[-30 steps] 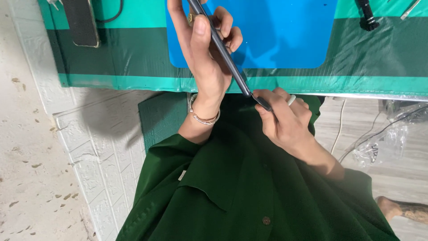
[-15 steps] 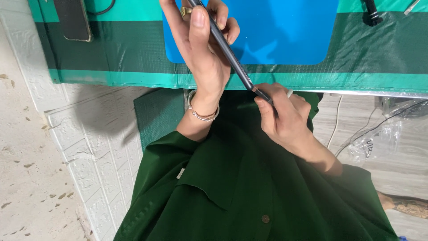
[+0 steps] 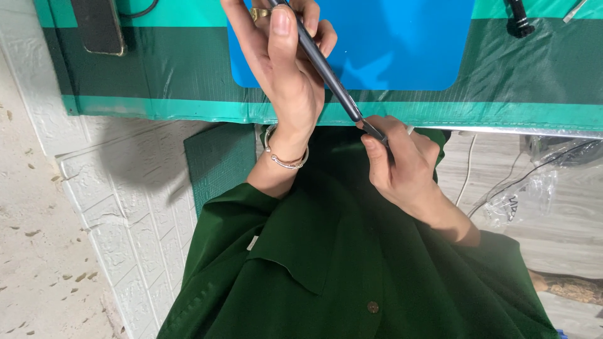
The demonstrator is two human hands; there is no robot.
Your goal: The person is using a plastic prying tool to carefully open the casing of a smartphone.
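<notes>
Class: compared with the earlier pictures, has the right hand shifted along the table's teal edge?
No: the right hand remains just below the teal edge, pinching the dark tool.

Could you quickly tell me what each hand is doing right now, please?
Left hand: closed around the upper part of a slim dark tool.
Right hand: fingers pinched on the same tool's lower metal end.

The top of my dark slim tool (image 3: 326, 69) runs off the frame's upper edge, and its lower tip hides inside my right grip (image 3: 402, 166). My left fingertips (image 3: 314, 12) are cropped too.
</notes>
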